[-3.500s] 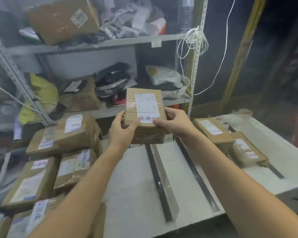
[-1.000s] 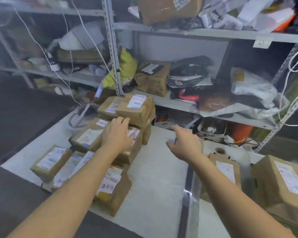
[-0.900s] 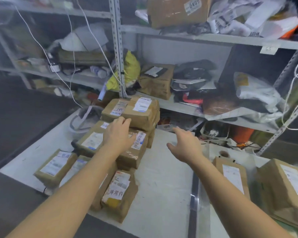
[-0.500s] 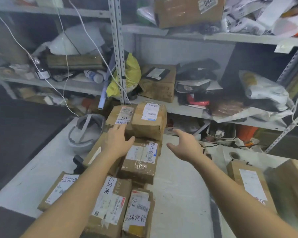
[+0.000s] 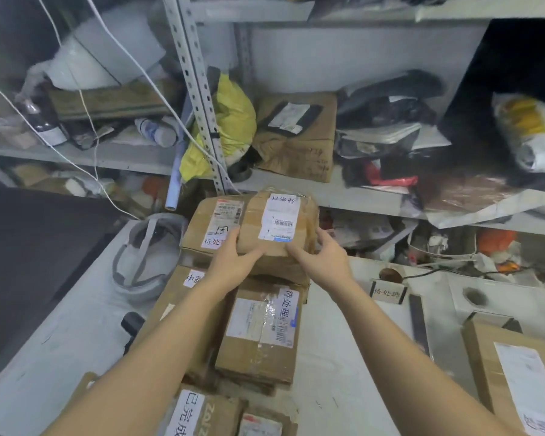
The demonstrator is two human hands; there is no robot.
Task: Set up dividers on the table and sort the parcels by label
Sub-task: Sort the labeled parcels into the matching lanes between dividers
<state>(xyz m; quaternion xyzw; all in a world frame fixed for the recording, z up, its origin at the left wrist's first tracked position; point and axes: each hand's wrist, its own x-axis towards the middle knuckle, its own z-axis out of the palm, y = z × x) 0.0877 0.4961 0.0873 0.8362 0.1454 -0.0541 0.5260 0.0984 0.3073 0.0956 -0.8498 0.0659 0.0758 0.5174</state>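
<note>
A pile of brown cardboard parcels with white labels stands on the white table [image 5: 60, 347]. On top of it sits a taped parcel [image 5: 280, 225] with a white shipping label. My left hand [image 5: 236, 262] grips its near left corner, and my right hand [image 5: 321, 256] holds its right side, fingers curled round the edge. Another labelled parcel [image 5: 214, 228] lies right beside it on the left. Below lies a flat parcel [image 5: 261, 335] with a vertical label. A dark divider strip [image 5: 419, 322] lies on the table at right, beside a small label card [image 5: 387, 292].
A metal shelf rack [image 5: 202, 99] full of bags, boxes and cables stands right behind the table. A grey helmet-like object [image 5: 142, 262] lies left of the pile. One large parcel [image 5: 516, 372] sits at the right edge. Further parcels [image 5: 202, 413] lie at the near edge.
Both hands have moved forward and closed on the top parcel of the pile; half a second ago they hovered open beside it. The view has moved closer to the pile.
</note>
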